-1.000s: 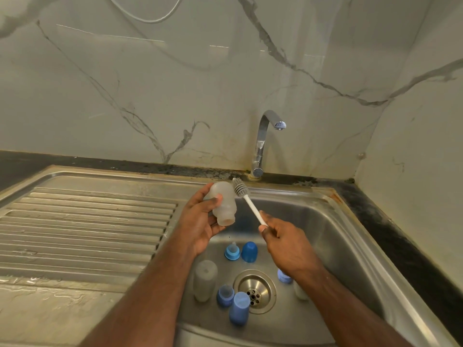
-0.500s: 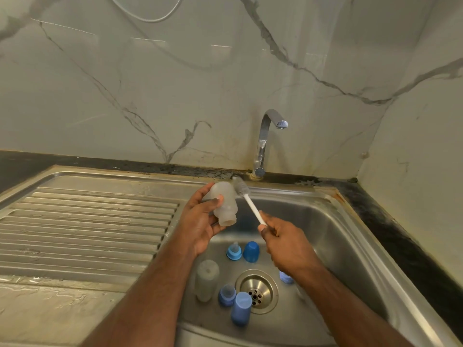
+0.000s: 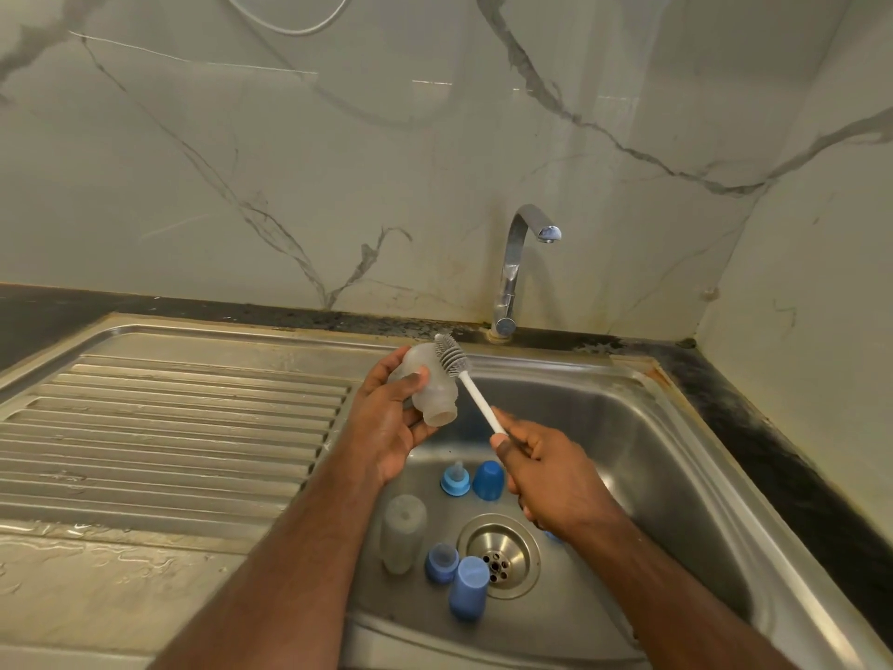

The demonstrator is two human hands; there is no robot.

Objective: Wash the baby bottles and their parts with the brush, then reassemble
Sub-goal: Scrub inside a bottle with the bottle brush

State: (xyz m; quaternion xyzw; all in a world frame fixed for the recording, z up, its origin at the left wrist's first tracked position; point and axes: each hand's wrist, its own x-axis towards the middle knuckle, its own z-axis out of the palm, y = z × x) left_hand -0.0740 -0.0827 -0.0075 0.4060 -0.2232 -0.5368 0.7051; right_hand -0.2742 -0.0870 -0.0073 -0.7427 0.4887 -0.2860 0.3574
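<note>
A: Our left hand [image 3: 386, 418] grips the frosted bottle [image 3: 431, 386] over the sink [image 3: 676, 452], mouth tilted down toward us.

B: And our right hand [image 3: 541, 471] pinches the brush [image 3: 466, 379] handle; its bristles lie against the bottle's side, outside. The mouth sits below the brush head, nearer our right.

A: Any writing?

B: None we can read.

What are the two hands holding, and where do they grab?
The left hand holds a cloudy baby bottle around its body. The right hand grips the brush at the lower end of its white handle.
</note>
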